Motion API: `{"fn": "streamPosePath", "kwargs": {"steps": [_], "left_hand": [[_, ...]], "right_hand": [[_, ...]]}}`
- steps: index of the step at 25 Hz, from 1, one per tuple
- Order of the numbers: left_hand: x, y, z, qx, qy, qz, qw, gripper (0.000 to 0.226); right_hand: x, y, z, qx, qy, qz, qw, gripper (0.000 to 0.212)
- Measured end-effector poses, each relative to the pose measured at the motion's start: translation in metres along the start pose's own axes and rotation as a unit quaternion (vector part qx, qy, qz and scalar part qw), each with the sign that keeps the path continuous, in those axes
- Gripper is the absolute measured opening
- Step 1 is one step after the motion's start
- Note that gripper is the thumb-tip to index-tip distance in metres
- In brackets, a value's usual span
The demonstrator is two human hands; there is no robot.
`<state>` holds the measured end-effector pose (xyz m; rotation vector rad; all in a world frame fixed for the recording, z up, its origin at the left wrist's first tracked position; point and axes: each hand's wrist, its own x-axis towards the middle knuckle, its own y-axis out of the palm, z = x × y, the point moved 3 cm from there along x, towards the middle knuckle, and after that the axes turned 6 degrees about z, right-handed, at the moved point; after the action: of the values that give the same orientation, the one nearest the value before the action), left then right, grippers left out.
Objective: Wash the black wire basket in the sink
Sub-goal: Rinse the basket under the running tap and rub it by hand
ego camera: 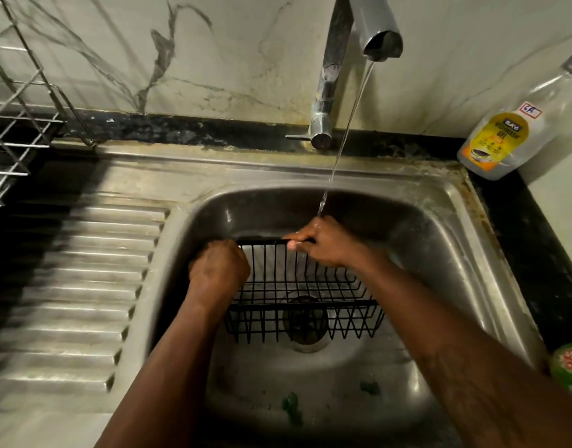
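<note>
One stainless steel sink [278, 176] with a ribbed drainboard holds one black wire basket [310, 303], which sits in the basin over the round drain [305, 321]. One chrome faucet [329, 76] pours a thin stream of water [346, 130] onto the right hand [323, 245]. One clear dishwash gel bottle [501, 137] with a yellow label stands on the black tabletop [533, 240] by the sink's far right corner. Both hands grip the basket: the left hand [218, 266] is curled round its far left corner, and the right fingers [296, 237] pinch the far rim wire.
</note>
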<state>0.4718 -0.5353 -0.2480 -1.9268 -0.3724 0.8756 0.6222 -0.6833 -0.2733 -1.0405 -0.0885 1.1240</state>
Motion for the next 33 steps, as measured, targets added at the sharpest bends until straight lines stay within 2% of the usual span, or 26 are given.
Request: {"fn": "streamPosePath", "kwargs": {"steps": [3, 6, 8, 10, 11, 12, 13, 15, 16, 18, 21, 23, 27, 29, 30, 32, 33], "left_hand": [[0.001, 0.002, 0.004, -0.024, 0.001, 0.004, 1.000, 0.017], [0.002, 0.001, 0.002, -0.075, -0.017, 0.017, 0.997, 0.016], [0.002, 0.004, 0.003, -0.111, -0.020, 0.030, 0.993, 0.015], [-0.002, 0.008, 0.000, -0.163, -0.031, 0.078, 0.983, 0.013], [-0.001, 0.009, -0.006, -0.095, -0.022, 0.097, 0.990, 0.013], [-0.003, 0.014, -0.009, 0.023, 0.030, 0.074, 0.997, 0.014], [-0.002, 0.017, -0.014, 0.012, 0.034, 0.056, 0.998, 0.015], [0.000, 0.022, -0.026, -0.170, -0.010, 0.140, 0.975, 0.013], [-0.002, 0.020, -0.032, -0.205, -0.010, 0.134, 0.969, 0.014], [0.000, 0.017, -0.040, -0.171, 0.010, 0.147, 0.974, 0.014], [0.008, 0.023, -0.040, -0.216, 0.015, 0.170, 0.961, 0.021], [0.008, 0.025, -0.048, -0.140, 0.066, 0.151, 0.976, 0.025], [0.008, 0.028, -0.054, -0.136, 0.077, 0.164, 0.974, 0.020], [0.010, 0.027, -0.054, -0.098, 0.083, 0.171, 0.977, 0.014], [0.011, 0.027, -0.054, -0.090, 0.081, 0.173, 0.977, 0.012], [0.010, 0.026, -0.055, -0.075, 0.072, 0.183, 0.978, 0.008], [0.009, 0.025, -0.055, -0.082, 0.068, 0.179, 0.978, 0.008]], "right_hand": [[0.009, 0.007, 0.007, 0.028, 0.000, 0.011, 1.000, 0.021], [-0.020, -0.020, -0.042, -0.024, 0.053, 0.015, 0.998, 0.015], [-0.037, -0.035, -0.061, -0.048, 0.096, 0.046, 0.993, 0.023], [-0.032, -0.037, -0.054, -0.137, 0.091, 0.075, 0.984, 0.039], [-0.026, -0.030, -0.041, -0.163, 0.074, 0.088, 0.980, 0.049], [-0.018, -0.018, -0.027, -0.169, 0.055, 0.096, 0.979, 0.059], [-0.011, -0.006, -0.013, -0.165, 0.040, 0.087, 0.982, 0.065], [0.002, 0.014, 0.005, -0.165, 0.030, 0.029, 0.985, 0.065], [0.007, 0.020, 0.010, -0.192, 0.024, -0.004, 0.981, 0.063], [0.009, 0.022, 0.016, -0.269, 0.013, -0.044, 0.962, 0.063], [0.003, 0.023, 0.010, -0.312, 0.017, -0.054, 0.948, 0.073], [-0.004, 0.020, 0.003, -0.307, 0.038, -0.067, 0.949, 0.064], [-0.008, 0.019, 0.005, -0.312, 0.032, -0.098, 0.945, 0.053], [-0.006, 0.020, 0.008, -0.298, 0.034, -0.082, 0.950, 0.050], [-0.005, 0.019, 0.007, -0.259, 0.035, -0.059, 0.963, 0.051], [-0.005, 0.007, 0.001, -0.069, 0.069, -0.026, 0.995, 0.056], [-0.006, 0.000, 0.000, -0.005, 0.081, -0.028, 0.996, 0.057]]}}
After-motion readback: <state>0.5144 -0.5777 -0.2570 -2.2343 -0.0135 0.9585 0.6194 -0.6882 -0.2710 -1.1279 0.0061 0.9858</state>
